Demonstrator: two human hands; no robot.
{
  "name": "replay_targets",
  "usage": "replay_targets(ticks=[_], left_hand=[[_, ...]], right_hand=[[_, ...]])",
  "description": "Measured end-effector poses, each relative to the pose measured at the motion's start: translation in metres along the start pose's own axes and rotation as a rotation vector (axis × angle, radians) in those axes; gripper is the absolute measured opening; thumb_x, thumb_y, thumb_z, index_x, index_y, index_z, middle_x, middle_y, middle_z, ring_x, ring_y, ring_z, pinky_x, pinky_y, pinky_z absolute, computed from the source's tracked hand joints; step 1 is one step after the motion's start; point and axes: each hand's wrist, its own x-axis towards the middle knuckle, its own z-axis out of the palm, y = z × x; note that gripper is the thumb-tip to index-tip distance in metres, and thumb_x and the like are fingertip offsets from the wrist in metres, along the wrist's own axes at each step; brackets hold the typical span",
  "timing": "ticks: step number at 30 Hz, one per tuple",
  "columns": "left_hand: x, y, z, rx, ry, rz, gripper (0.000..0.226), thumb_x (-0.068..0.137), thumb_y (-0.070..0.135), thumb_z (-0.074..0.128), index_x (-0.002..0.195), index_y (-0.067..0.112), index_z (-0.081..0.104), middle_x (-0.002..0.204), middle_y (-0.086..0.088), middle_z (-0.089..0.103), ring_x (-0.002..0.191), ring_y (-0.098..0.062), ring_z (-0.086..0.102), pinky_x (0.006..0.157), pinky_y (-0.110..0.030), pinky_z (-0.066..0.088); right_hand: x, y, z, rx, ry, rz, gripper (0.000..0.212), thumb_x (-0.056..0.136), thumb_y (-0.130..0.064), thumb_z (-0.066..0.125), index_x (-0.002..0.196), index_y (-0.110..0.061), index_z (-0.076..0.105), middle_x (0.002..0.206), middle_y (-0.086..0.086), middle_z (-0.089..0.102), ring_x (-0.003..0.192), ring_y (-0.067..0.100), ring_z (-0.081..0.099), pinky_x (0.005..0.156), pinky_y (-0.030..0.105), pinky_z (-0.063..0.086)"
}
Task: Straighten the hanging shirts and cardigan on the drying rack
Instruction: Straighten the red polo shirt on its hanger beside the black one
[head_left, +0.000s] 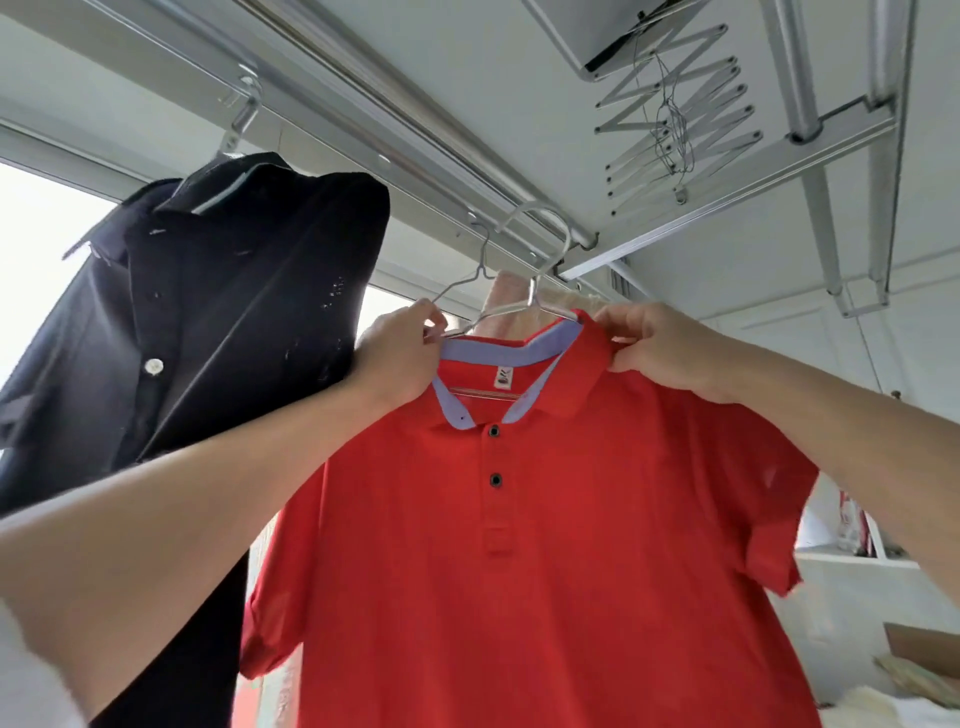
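A red polo shirt (519, 545) with a pale blue inner collar hangs on a metal hanger (540, 270) from the ceiling rack rail (441, 150). My left hand (400, 353) pinches the collar at the shirt's left shoulder. My right hand (660, 348) grips the collar at the right shoulder. To the left, a dark navy button shirt (208, 312) hangs on its own hanger, bunched and tilted. Behind the red polo, a pale pink and cream garment (511, 301) shows a little; most of it is hidden.
The rack's scissor lift arms (675, 124) and cross bars (810, 130) run overhead on the right. A bright window (31, 249) lies at the left. White ledges and a cardboard piece (924, 644) sit low on the right.
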Motion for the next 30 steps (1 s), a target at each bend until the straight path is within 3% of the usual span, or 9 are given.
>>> replay_targets(ticks=[4, 10, 13, 15, 17, 22, 25, 27, 30], left_hand=[[0.002, 0.003, -0.01, -0.172, -0.124, 0.027, 0.028, 0.086, 0.036, 0.07, 0.112, 0.026, 0.065, 0.099, 0.008, 0.068, 0.088, -0.008, 0.064, 0.073, -0.023, 0.05], [0.0, -0.013, -0.008, 0.01, -0.109, 0.032, 0.004, 0.087, 0.026, 0.065, 0.088, 0.023, 0.068, 0.076, 0.006, 0.058, 0.084, -0.022, 0.058, 0.069, -0.029, 0.035], [0.002, -0.009, -0.001, 0.239, -0.047, 0.123, 0.021, 0.094, 0.034, 0.06, 0.096, 0.017, 0.073, 0.089, -0.004, 0.059, 0.097, -0.029, 0.056, 0.08, -0.034, 0.037], [0.01, -0.01, -0.003, 0.183, 0.039, 0.055, 0.021, 0.095, 0.028, 0.06, 0.097, 0.014, 0.076, 0.099, -0.008, 0.052, 0.1, -0.029, 0.05, 0.079, -0.027, 0.031], [0.023, -0.013, -0.01, 0.071, 0.108, -0.015, 0.021, 0.096, 0.017, 0.059, 0.089, 0.007, 0.076, 0.102, -0.011, 0.048, 0.089, -0.021, 0.045, 0.068, -0.014, 0.023], [0.052, -0.021, -0.035, -0.033, 0.118, -0.129, 0.028, 0.096, 0.006, 0.055, 0.07, 0.005, 0.067, 0.07, -0.008, 0.054, 0.073, -0.018, 0.047, 0.052, -0.027, 0.024], [0.07, -0.027, -0.033, -0.027, 0.169, -0.2, 0.023, 0.093, 0.009, 0.056, 0.102, 0.007, 0.076, 0.102, -0.011, 0.073, 0.091, -0.026, 0.064, 0.069, -0.025, 0.042], [0.078, -0.026, -0.027, -0.087, 0.164, -0.287, 0.04, 0.091, 0.012, 0.054, 0.13, 0.014, 0.064, 0.13, -0.012, 0.063, 0.117, -0.031, 0.059, 0.092, -0.031, 0.045], [0.08, -0.02, -0.017, -0.159, 0.088, -0.33, 0.061, 0.093, 0.02, 0.049, 0.152, 0.02, 0.035, 0.153, -0.015, 0.036, 0.133, -0.035, 0.046, 0.105, -0.039, 0.042]], right_hand=[[0.004, 0.01, 0.002, 0.064, 0.059, 0.054, 0.038, 0.083, 0.013, 0.058, 0.093, -0.022, 0.067, 0.094, -0.003, 0.072, 0.091, 0.009, 0.064, 0.085, 0.025, 0.046], [0.007, 0.005, 0.009, -0.027, 0.191, 0.066, 0.034, 0.083, 0.003, 0.066, 0.106, -0.021, 0.06, 0.092, -0.004, 0.069, 0.085, 0.009, 0.062, 0.073, 0.021, 0.044], [0.019, -0.013, 0.02, -0.053, 0.221, 0.042, 0.029, 0.08, -0.001, 0.069, 0.098, -0.019, 0.055, 0.093, 0.001, 0.066, 0.078, 0.012, 0.058, 0.063, 0.024, 0.042], [0.028, -0.024, 0.025, -0.084, 0.252, -0.002, 0.024, 0.079, -0.006, 0.071, 0.087, -0.019, 0.053, 0.083, -0.001, 0.062, 0.071, 0.014, 0.053, 0.057, 0.025, 0.039], [0.033, -0.033, 0.026, -0.113, 0.22, -0.053, 0.02, 0.08, -0.012, 0.073, 0.086, -0.018, 0.055, 0.081, -0.001, 0.061, 0.071, 0.014, 0.053, 0.059, 0.024, 0.04], [0.041, -0.032, 0.017, -0.313, 0.009, -0.05, 0.022, 0.097, -0.029, 0.056, 0.118, -0.024, 0.057, 0.102, -0.006, 0.065, 0.092, 0.013, 0.064, 0.075, 0.026, 0.047], [0.048, -0.032, 0.021, -0.355, 0.044, -0.112, 0.034, 0.1, -0.032, 0.047, 0.133, -0.034, 0.054, 0.123, -0.012, 0.061, 0.116, 0.013, 0.058, 0.095, 0.029, 0.044], [0.055, -0.038, 0.028, -0.389, 0.092, -0.136, 0.039, 0.101, -0.031, 0.045, 0.14, -0.037, 0.049, 0.134, -0.012, 0.057, 0.126, 0.014, 0.052, 0.102, 0.031, 0.04], [0.071, -0.048, 0.04, -0.433, 0.157, -0.144, 0.039, 0.102, -0.03, 0.044, 0.14, -0.035, 0.051, 0.138, -0.006, 0.058, 0.125, 0.02, 0.053, 0.101, 0.033, 0.041]])
